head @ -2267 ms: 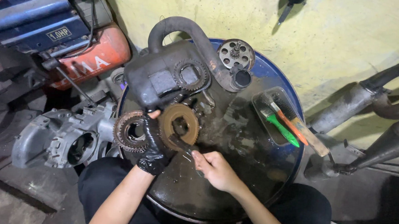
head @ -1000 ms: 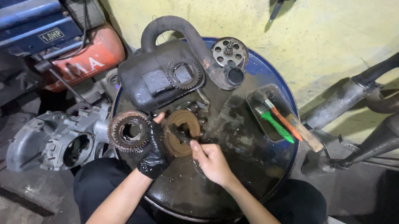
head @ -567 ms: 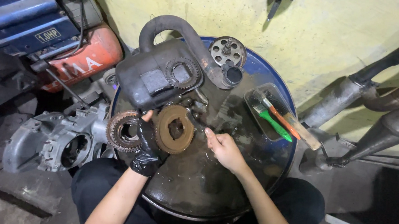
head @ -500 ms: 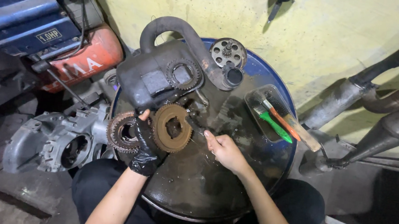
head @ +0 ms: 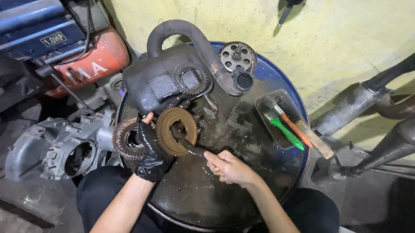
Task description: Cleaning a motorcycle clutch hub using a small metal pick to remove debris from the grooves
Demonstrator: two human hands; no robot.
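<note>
Three toothed rings [head: 177, 131], two brushes [head: 285, 125], one drum [head: 241, 189], one engine casing [head: 57, 144].

Black glove [head: 151, 149] (left grip only)

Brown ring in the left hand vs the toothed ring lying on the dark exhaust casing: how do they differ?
The brown ring is rusty brown; the casing ring is dark grey. The brown ring is held tilted up by the gloved left hand; the casing ring lies flat on the casing, untouched. The brown ring looks larger. Both are toothed rings with open centres.

A repair workshop: oily drum top [head: 241, 198], engine casing [head: 49, 146], exhaust pipes [head: 397, 117].
</note>
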